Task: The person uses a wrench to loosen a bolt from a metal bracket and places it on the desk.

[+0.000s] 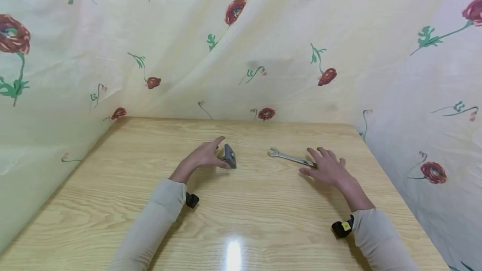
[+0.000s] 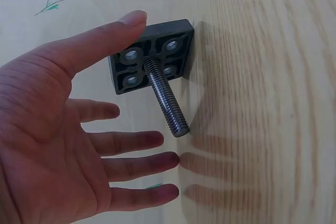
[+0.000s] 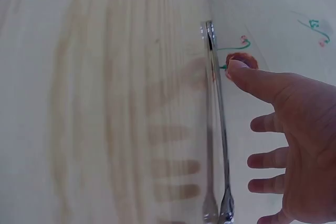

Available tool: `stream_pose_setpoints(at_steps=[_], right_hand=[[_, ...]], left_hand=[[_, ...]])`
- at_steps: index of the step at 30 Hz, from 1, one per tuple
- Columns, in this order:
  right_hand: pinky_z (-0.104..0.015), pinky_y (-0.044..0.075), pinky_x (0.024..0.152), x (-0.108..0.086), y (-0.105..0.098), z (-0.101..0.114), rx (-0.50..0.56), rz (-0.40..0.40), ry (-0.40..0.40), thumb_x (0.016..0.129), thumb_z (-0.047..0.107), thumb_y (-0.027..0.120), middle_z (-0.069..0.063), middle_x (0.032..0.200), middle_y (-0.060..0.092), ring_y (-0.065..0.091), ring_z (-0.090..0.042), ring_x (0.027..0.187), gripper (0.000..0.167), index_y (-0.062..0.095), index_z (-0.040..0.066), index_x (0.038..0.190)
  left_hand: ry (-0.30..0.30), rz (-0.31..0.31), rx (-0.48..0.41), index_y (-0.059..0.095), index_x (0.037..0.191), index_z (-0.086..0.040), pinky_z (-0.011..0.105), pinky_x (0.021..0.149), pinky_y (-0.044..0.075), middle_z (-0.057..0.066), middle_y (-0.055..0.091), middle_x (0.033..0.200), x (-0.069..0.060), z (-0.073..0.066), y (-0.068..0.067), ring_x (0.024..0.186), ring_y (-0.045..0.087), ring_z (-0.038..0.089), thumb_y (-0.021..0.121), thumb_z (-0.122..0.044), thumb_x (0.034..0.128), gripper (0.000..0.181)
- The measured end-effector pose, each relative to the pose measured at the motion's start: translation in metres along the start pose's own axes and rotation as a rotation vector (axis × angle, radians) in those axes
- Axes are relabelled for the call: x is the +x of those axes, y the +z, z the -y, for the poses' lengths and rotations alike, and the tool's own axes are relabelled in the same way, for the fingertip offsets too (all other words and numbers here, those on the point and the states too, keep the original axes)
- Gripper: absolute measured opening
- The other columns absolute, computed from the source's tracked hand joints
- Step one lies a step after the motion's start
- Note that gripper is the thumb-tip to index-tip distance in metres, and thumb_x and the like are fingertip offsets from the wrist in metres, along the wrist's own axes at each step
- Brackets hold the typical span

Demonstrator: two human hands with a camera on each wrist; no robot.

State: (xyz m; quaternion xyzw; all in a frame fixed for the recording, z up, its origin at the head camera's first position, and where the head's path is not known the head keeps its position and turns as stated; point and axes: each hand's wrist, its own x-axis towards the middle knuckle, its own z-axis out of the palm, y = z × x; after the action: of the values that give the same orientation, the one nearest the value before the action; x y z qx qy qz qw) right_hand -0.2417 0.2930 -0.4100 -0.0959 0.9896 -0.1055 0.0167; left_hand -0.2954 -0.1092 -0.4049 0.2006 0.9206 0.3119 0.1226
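A square grey plate (image 1: 230, 156) with a threaded bolt (image 2: 168, 98) sticking out of its ribbed underside stands on edge on the table. Around its near side my left hand (image 1: 205, 154) is spread, fingers extended and apart. In the left wrist view the thumb overlaps the plate's top corner; whether it touches I cannot tell. Farther right lies a silver open-ended wrench (image 1: 290, 157), its open jaw pointing left. My right hand (image 1: 327, 168) hovers by the wrench's right end, which it partly hides. In the right wrist view its fingers are spread beside the wrench (image 3: 220, 114), apart from it.
Both things rest on a light wood-grain table (image 1: 241, 204). A cream cloth (image 1: 180, 32) with red flowers hangs behind the table and along both sides. Each wrist wears a small black camera, at the left (image 1: 192, 200) and at the right (image 1: 342, 229).
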Motion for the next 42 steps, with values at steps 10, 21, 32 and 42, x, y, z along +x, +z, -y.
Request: stream_pose_setpoints(at_steps=[10,21,32,42], right_hand=[[-0.086,0.024,0.095,0.005,0.005,-0.008,0.025,0.026,0.012,0.093,0.059,0.058,-0.037,0.153,0.032,0.031,-0.064,0.135,0.084,0.036,0.003,0.152],[-0.085,0.027,0.092,0.006,0.012,-0.011,0.082,0.053,0.011,0.094,0.056,0.058,-0.038,0.151,0.033,0.03,-0.065,0.134,0.08,0.038,0.004,0.151],[-0.079,0.027,0.088,0.004,0.021,-0.023,0.203,-0.065,-0.025,0.092,0.048,0.067,-0.034,0.151,0.037,0.028,-0.064,0.134,0.066,0.051,0.009,0.143],[-0.07,0.038,0.081,0.009,0.032,-0.039,0.195,-0.218,-0.036,0.087,0.04,0.075,-0.029,0.139,0.054,0.046,-0.059,0.126,0.05,0.068,0.009,0.126]], left_hand=[[-0.013,0.003,0.02,0.022,0.16,-0.012,0.059,0.11,0.041,0.025,0.045,0.152,0.007,-0.003,0.004,0.14,0.046,0.042,0.085,-0.038,0.0771,0.107],[-0.04,-0.011,0.089,0.025,0.159,-0.014,0.055,0.105,0.046,0.023,0.05,0.148,0.014,-0.006,0.01,0.134,0.051,0.04,0.085,-0.04,0.0759,0.106],[-0.056,-0.029,0.122,0.029,0.158,-0.019,0.057,0.106,0.044,0.019,0.049,0.151,0.016,-0.009,0.014,0.137,0.048,0.041,0.085,-0.042,0.0758,0.103],[-0.038,-0.038,0.142,0.032,0.157,-0.019,0.056,0.108,0.043,0.017,0.049,0.153,0.017,-0.009,0.017,0.139,0.047,0.04,0.084,-0.043,0.0779,0.098]])
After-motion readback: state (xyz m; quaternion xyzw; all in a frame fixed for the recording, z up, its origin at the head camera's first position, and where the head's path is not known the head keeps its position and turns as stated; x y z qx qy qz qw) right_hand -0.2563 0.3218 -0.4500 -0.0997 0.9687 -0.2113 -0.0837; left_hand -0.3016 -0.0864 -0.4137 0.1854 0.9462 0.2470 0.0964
